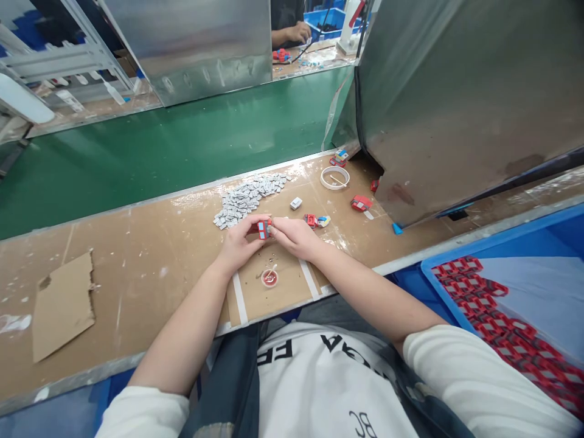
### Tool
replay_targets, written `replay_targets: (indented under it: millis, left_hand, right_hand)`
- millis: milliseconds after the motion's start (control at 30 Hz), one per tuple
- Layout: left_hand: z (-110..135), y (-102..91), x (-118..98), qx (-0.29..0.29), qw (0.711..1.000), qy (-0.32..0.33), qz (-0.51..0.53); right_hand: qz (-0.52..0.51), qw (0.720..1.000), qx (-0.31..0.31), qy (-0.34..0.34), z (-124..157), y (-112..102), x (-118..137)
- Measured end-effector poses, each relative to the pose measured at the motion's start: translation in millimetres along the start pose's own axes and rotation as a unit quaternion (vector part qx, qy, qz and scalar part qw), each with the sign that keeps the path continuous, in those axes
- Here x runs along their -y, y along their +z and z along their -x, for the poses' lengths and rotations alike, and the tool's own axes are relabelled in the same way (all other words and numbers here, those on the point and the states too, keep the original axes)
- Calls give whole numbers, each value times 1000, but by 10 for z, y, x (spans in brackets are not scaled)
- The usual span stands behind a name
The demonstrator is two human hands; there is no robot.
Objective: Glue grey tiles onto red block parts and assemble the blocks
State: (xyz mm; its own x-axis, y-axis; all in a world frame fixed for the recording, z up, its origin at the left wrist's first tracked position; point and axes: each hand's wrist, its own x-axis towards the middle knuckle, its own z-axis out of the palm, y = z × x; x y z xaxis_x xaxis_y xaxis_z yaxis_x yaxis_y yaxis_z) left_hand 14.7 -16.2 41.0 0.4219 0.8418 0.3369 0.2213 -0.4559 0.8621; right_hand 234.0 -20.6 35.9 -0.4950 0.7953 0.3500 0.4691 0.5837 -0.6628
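My left hand (239, 242) and my right hand (294, 234) meet over the brown worktop (137, 286). Both pinch a small red part (263, 229) between their fingertips. A pile of small grey pieces (246, 198) lies just behind the hands. Below the hands sits a small red cap (269, 278) with a stick in it. To the right of my right hand lie another red part (311, 220), a single grey piece (296, 203) and a further red part (361, 203).
A roll of white tape (334, 177) lies at the back right. A green conveyor belt (182, 146) runs behind the worktop. A metal housing (456, 91) stands at right. A blue bin (502, 304) holds several red parts. A cardboard scrap (61, 307) lies left. Another person's hand (298, 31) shows far behind.
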Motion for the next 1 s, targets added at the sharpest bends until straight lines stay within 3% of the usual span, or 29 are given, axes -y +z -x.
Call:
replay_targets:
  millis: [267,400,533,667,767,1000]
  left_hand:
    - [54,36,-12,-23,998,29,-41]
    - [41,43,-19,-12,1000,10,12]
    - [20,46,24,-13,995,-30,95]
    - [-15,7,61,11,983,-68,169]
    - [-35,-25,45,24,982,-83,166]
    - [-60,-24,-18,-2,970,-105,219]
  right_hand:
    - [-49,998,-29,8,-18,75,-11]
    - [-85,996,-28,8,-22,9,38]
    - [-47,998,-39,-34,27,-107,94]
    - [1,991,66,-118,92,-157,138]
    - [1,979,138,-147,119,-136,160]
    - [-18,971,180,-155,107,-99,152]
